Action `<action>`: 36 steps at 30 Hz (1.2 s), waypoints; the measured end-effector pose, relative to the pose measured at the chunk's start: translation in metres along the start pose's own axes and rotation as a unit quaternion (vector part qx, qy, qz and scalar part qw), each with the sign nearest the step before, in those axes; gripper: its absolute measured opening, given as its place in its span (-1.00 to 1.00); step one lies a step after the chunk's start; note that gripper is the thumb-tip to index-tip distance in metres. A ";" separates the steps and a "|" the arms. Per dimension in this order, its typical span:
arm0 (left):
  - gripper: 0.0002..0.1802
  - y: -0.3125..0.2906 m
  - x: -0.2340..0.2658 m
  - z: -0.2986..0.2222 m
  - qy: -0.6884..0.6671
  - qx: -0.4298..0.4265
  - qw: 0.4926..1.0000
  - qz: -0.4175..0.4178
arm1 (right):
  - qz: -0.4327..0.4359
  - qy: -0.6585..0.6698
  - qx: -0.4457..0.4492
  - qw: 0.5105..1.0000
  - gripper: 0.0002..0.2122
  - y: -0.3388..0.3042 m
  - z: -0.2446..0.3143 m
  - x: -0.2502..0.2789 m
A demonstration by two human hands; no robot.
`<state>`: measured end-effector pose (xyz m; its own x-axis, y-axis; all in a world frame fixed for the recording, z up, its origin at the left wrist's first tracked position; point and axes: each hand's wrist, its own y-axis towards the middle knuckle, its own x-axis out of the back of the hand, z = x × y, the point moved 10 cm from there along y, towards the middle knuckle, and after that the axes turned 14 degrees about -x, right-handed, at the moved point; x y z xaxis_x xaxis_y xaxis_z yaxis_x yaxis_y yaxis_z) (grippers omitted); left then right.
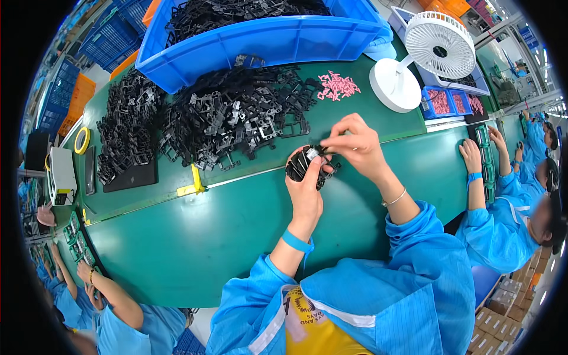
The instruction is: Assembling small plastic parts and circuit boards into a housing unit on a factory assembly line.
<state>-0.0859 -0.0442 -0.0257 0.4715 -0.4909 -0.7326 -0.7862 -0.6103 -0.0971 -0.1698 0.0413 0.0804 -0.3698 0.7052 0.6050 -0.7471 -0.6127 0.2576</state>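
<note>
Clutching black parts in left hand, working at edge with right hand, can't tell if pinching; probably adjusting, next calling for steadiness.

Black parts, left hand holding; right fingers, seemingly pinched

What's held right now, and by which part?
Left hand: black plastic pieces, thumb over their near side. Right hand: fingertips at their upper right; any hold there is unclear.

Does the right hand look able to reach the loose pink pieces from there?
Probably yes: only green bench shows between the right hand and pink pieces, though that hand is busy with black parts.
</note>
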 end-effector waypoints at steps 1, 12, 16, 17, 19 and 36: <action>-0.68 0.000 -0.001 -0.001 -0.002 0.002 1.000 -0.006 | 0.008 0.115 -0.061 0.992 -0.77 0.002 -0.012 0.002; -0.70 -0.008 -0.006 0.001 0.004 0.006 1.000 -0.003 | 0.133 0.343 -0.296 0.881 -0.88 -0.011 -0.051 -0.028; -0.67 -0.007 -0.010 0.002 -0.004 0.009 1.000 0.014 | 0.145 0.358 -0.303 0.871 -0.88 -0.009 -0.051 -0.026; -0.66 -0.006 -0.010 0.002 -0.005 0.006 1.000 0.016 | 0.149 0.358 -0.312 0.867 -0.88 -0.009 -0.052 -0.027; -0.64 -0.006 -0.009 0.005 -0.014 0.019 0.999 0.025 | 0.150 0.358 -0.312 0.867 -0.87 -0.009 -0.056 -0.027; -0.39 -0.009 -0.029 0.001 -0.151 0.062 0.981 0.107 | 0.001 -0.225 0.121 0.967 -0.72 0.026 0.003 -0.045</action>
<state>-0.0931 -0.0238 -0.0039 0.1657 -0.3810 -0.9096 -0.9053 -0.4245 0.0129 -0.1705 -0.0074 0.0623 -0.0520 0.5110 0.8580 -0.5752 -0.7177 0.3925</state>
